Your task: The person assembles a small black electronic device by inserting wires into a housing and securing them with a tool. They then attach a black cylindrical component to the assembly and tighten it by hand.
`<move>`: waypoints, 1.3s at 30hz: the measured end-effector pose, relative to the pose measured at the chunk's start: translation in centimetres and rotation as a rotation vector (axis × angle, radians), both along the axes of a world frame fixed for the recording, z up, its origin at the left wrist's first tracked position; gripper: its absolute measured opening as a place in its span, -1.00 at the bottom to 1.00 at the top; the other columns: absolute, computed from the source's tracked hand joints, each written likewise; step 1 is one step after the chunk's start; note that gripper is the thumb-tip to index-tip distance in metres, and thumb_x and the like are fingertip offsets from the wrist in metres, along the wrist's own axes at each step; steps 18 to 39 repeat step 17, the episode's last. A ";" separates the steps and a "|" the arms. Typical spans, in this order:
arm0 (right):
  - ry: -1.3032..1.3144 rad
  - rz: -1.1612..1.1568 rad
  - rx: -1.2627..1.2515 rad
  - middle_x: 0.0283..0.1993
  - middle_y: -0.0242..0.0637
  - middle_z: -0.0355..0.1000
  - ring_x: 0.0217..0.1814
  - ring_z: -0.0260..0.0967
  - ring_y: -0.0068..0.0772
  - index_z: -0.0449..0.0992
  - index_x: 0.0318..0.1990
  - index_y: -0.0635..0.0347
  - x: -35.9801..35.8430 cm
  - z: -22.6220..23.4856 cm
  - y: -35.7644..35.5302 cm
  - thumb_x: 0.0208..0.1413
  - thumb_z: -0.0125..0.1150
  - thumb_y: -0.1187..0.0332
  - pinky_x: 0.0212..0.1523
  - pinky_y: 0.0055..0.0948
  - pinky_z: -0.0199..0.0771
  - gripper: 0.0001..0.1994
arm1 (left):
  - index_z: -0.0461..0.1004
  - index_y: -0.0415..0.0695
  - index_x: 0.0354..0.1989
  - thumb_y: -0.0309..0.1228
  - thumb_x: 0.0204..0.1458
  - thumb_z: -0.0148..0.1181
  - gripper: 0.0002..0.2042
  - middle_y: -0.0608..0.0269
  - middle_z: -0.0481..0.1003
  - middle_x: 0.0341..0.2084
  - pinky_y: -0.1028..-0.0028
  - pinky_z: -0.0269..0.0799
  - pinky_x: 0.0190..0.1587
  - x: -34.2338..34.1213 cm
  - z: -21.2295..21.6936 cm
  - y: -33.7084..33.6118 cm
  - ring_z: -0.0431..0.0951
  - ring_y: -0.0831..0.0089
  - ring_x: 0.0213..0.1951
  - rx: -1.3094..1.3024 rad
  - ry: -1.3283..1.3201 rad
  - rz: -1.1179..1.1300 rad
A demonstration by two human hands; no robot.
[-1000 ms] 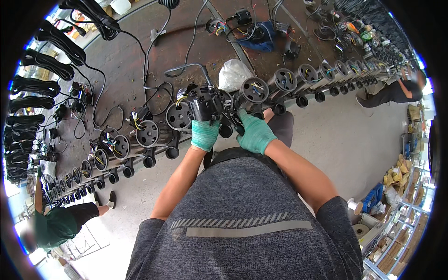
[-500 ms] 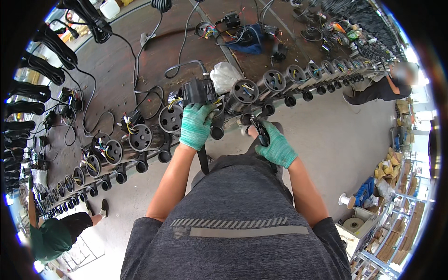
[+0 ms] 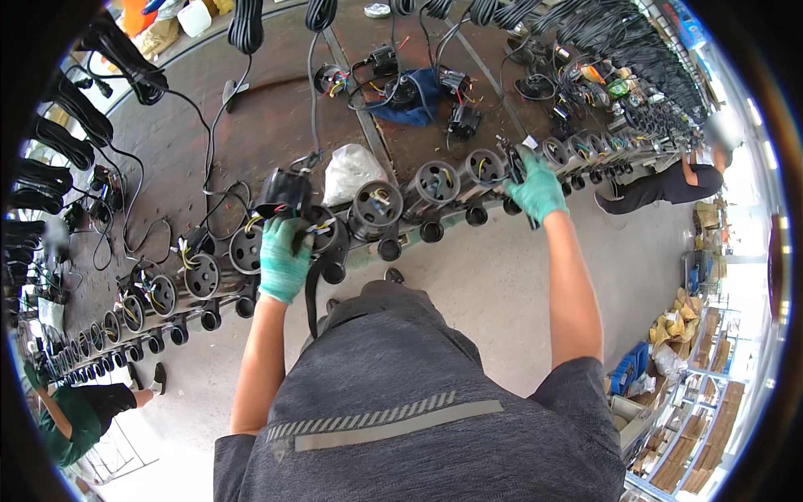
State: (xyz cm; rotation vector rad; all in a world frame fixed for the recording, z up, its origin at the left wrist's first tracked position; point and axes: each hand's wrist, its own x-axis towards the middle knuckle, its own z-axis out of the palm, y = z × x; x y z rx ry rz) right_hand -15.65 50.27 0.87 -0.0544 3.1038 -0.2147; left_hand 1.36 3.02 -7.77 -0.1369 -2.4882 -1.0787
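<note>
My left hand [image 3: 286, 261], in a green knit glove, is closed on the lower edge of a black control box [image 3: 284, 191] with a cable at its top. The box sits over the row of metal cylinders, and coloured wires stick out beside it. Out to the right, my right hand [image 3: 538, 189], gloved the same way, grips a dark hand tool that looks like pliers [image 3: 514, 166]. That tool is over the row, right of an open cylinder [image 3: 483, 167] with wires inside; whether they touch cannot be made out.
Wired cylinders [image 3: 377, 203] line the table edge. A clear plastic bag [image 3: 351, 173], a blue cloth [image 3: 410, 100] and black wired parts [image 3: 464, 121] lie on the dark table [image 3: 276, 117]. Coiled cables hang along the far side. Co-workers stand at left [image 3: 79, 418] and right [image 3: 669, 186].
My right hand has moved from near my body outward to the right, over the row, with the tool. My left hand stays on the box. The view has shifted, so the table appears further left.
</note>
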 end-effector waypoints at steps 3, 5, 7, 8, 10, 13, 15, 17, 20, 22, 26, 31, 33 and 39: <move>-0.091 0.017 0.181 0.45 0.10 0.36 0.45 0.38 0.15 0.31 0.54 -0.07 -6.4 0.2 3.4 0.07 0.44 -0.05 0.42 -0.03 0.43 -0.14 | 0.56 -0.14 -0.06 -0.57 0.00 0.41 -0.69 0.08 0.50 -0.20 0.19 0.47 -0.06 0.0 -0.7 0.2 0.50 0.07 -0.14 -0.071 -0.019 0.081; -0.147 0.085 0.186 0.46 0.11 0.34 0.45 0.37 0.20 0.31 0.54 -0.10 -9.2 -1.4 5.1 0.10 0.39 -0.12 0.41 0.00 0.44 -0.15 | 0.55 -0.14 -0.04 -0.53 0.02 0.41 -0.69 0.05 0.53 -0.16 0.17 0.47 -0.04 -0.1 0.0 0.8 0.51 0.02 -0.09 -0.120 -0.056 0.148; -0.169 0.125 0.239 0.50 0.13 0.29 0.48 0.31 0.31 0.29 0.55 -0.14 -10.3 -3.1 7.4 0.13 0.34 -0.18 0.44 0.04 0.39 -0.16 | 0.56 -0.16 -0.02 -0.51 0.02 0.42 -0.67 0.02 0.55 -0.10 0.12 0.47 0.02 -0.2 0.3 0.9 0.51 -0.04 -0.03 -0.160 -0.082 0.151; -0.157 0.167 0.275 0.53 0.14 0.26 0.51 0.27 0.34 0.27 0.56 -0.16 -11.1 -4.2 8.2 0.15 0.32 -0.19 0.49 0.07 0.34 -0.16 | 0.56 -0.16 0.05 -0.51 0.03 0.42 -0.63 0.01 0.55 -0.10 0.12 0.46 0.09 0.2 1.1 1.1 0.51 -0.07 0.00 -0.132 -0.176 0.170; -0.249 0.189 0.291 0.56 0.17 0.19 0.54 0.24 0.30 0.25 0.58 -0.08 -11.0 -2.3 6.8 0.12 0.35 -0.17 0.51 0.06 0.29 -0.11 | 0.56 -0.17 0.12 -0.52 0.05 0.40 -0.59 -0.02 0.54 -0.08 0.12 0.46 0.15 1.4 3.3 1.2 0.51 -0.08 0.04 -0.106 -0.281 0.142; -0.078 0.291 0.091 0.56 0.07 0.21 0.54 0.25 0.21 0.25 0.58 -0.03 -11.0 -1.4 5.4 0.17 0.40 0.01 0.51 0.02 0.29 -0.17 | 0.55 -0.17 0.10 -0.51 -0.01 0.41 -0.56 -0.03 0.55 0.01 0.02 0.47 0.16 3.4 5.8 0.6 0.50 -0.15 0.08 -0.289 -0.290 0.054; -0.062 0.408 -0.147 0.56 0.06 0.22 0.54 0.27 0.12 0.28 0.56 -0.03 -11.2 -1.5 3.5 0.18 0.44 0.08 0.52 -0.01 0.28 -0.19 | 0.56 -0.11 0.11 -0.48 0.04 0.42 -0.59 -0.02 0.54 0.05 0.03 0.47 0.20 6.4 7.0 0.5 0.51 -0.14 0.11 -0.329 -0.357 0.001; -0.114 0.553 -0.382 0.56 0.07 0.23 0.53 0.33 0.00 0.34 0.53 0.00 -11.0 -2.5 0.1 0.19 0.46 0.13 0.52 -0.06 0.29 -0.25 | 0.56 -0.03 0.16 -0.32 0.11 0.48 -0.57 -0.02 0.52 0.21 0.10 0.26 0.49 10.4 9.2 1.0 0.45 0.01 0.37 -0.499 -0.506 -0.017; -0.114 0.553 -0.382 0.56 0.07 0.23 0.53 0.33 0.00 0.34 0.53 0.00 -11.0 -2.5 0.1 0.19 0.46 0.13 0.52 -0.06 0.29 -0.25 | 0.56 -0.03 0.16 -0.32 0.11 0.48 -0.57 -0.02 0.52 0.21 0.10 0.26 0.49 10.4 9.2 1.0 0.45 0.01 0.37 -0.499 -0.506 -0.017; -0.114 0.553 -0.382 0.56 0.07 0.23 0.53 0.33 0.00 0.34 0.53 0.00 -11.0 -2.5 0.1 0.19 0.46 0.13 0.52 -0.06 0.29 -0.25 | 0.56 -0.03 0.16 -0.32 0.11 0.48 -0.57 -0.02 0.52 0.21 0.10 0.26 0.49 10.4 9.2 1.0 0.45 0.01 0.37 -0.499 -0.506 -0.017; -0.114 0.553 -0.382 0.56 0.07 0.23 0.53 0.33 0.00 0.34 0.53 0.00 -11.0 -2.5 0.1 0.19 0.46 0.13 0.52 -0.06 0.29 -0.25 | 0.56 -0.03 0.16 -0.32 0.11 0.48 -0.57 -0.02 0.52 0.21 0.10 0.26 0.49 10.4 9.2 1.0 0.45 0.01 0.37 -0.499 -0.506 -0.017; -0.114 0.553 -0.382 0.56 0.07 0.23 0.53 0.33 0.00 0.34 0.53 0.00 -11.0 -2.5 0.1 0.19 0.46 0.13 0.52 -0.06 0.29 -0.25 | 0.56 -0.03 0.16 -0.32 0.11 0.48 -0.57 -0.02 0.52 0.21 0.10 0.26 0.49 10.4 9.2 1.0 0.45 0.01 0.37 -0.499 -0.506 -0.017; -0.114 0.553 -0.382 0.56 0.07 0.23 0.53 0.33 0.00 0.34 0.53 0.00 -11.0 -2.5 0.1 0.19 0.46 0.13 0.52 -0.06 0.29 -0.25 | 0.56 -0.03 0.16 -0.32 0.11 0.48 -0.57 -0.02 0.52 0.21 0.10 0.26 0.49 10.4 9.2 1.0 0.45 0.01 0.37 -0.499 -0.506 -0.017; -0.114 0.553 -0.382 0.56 0.07 0.23 0.53 0.33 0.00 0.34 0.53 0.00 -11.0 -2.5 0.1 0.19 0.46 0.13 0.52 -0.06 0.29 -0.25 | 0.56 -0.03 0.16 -0.32 0.11 0.48 -0.57 -0.02 0.52 0.21 0.10 0.26 0.49 10.4 9.2 1.0 0.45 0.01 0.37 -0.499 -0.506 -0.017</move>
